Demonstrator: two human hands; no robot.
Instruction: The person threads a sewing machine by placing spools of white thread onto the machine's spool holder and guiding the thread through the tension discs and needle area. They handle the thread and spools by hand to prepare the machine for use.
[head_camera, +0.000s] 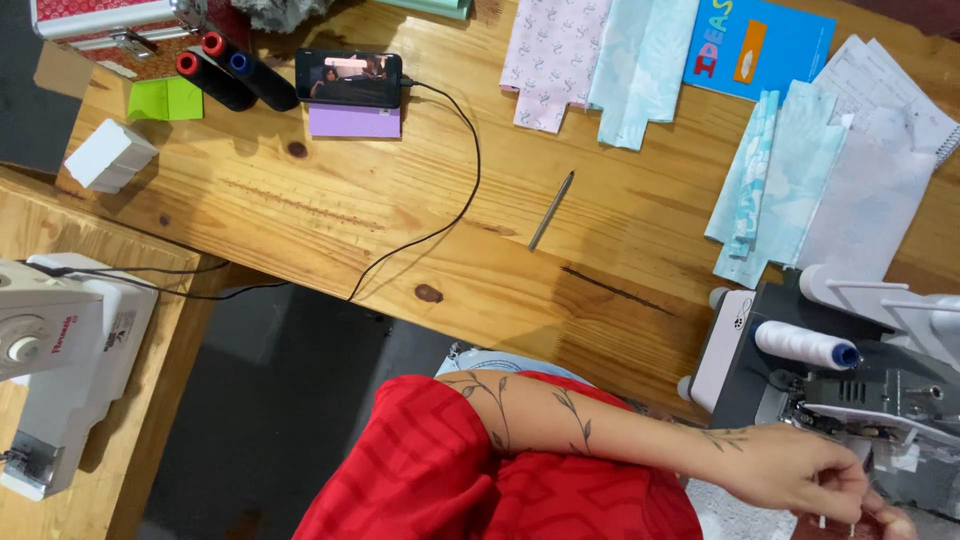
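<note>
Wooden tabletop (330, 215) with folded pale blue fabric pieces (775, 175). Left hand (800, 480), fingers pinched together on thin thread at grey overlock machine (850, 385); right hand barely visible, state unclear. Threading underway, fabric untouched.

A grey and white overlock machine (840, 385) stands upright at the right end of the tabletop (330, 215), by its near edge, with a white thread cone (805, 345) lying sideways on top
</note>
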